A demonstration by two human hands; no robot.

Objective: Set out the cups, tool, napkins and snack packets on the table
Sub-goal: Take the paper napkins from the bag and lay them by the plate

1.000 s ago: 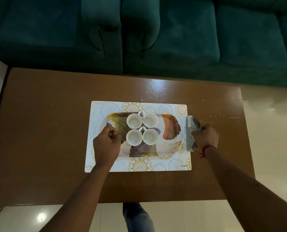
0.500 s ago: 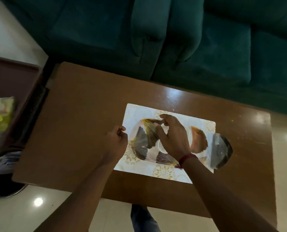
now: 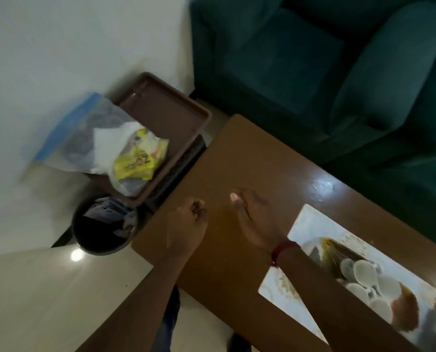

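the white cups [image 3: 364, 273] stand clustered together on a patterned tray [image 3: 338, 250], which lies on a pale placemat [image 3: 305, 219] toward the right end of the brown bench [image 3: 262, 161]. motion blur smears them, so their count and handles are hard to make out.

the yellow snack packet [image 3: 135, 163] is off the bench, inside a clear bag [image 3: 79, 133] with a blue strip along its top. something white shows in the bag beside the packet, but i cannot tell what it is. the bag lies partly on a brown tray [image 3: 176, 110] and hangs over that tray's edge. the brown tray sits just past the left end of the bench.

both hands are over the bare left part of the bench, well apart from the cups. the left hand [image 3: 189, 224] is curled into a loose fist with nothing in it. the right hand [image 3: 252, 217] is spread wide, fingers stretched toward the bag and holding nothing; it is blurred, with a thumbnail showing. a red thread [image 3: 280, 252] circles the right wrist, and that forearm crosses over the near corner of the placemat.

a dark bin [image 3: 102, 229] stands on the pale glossy floor [image 3: 34, 288] just below the brown tray, near the bench corner. a dark green sofa [image 3: 313, 59] runs along the far side of the bench, and a white wall [image 3: 59, 47] fills the upper left.
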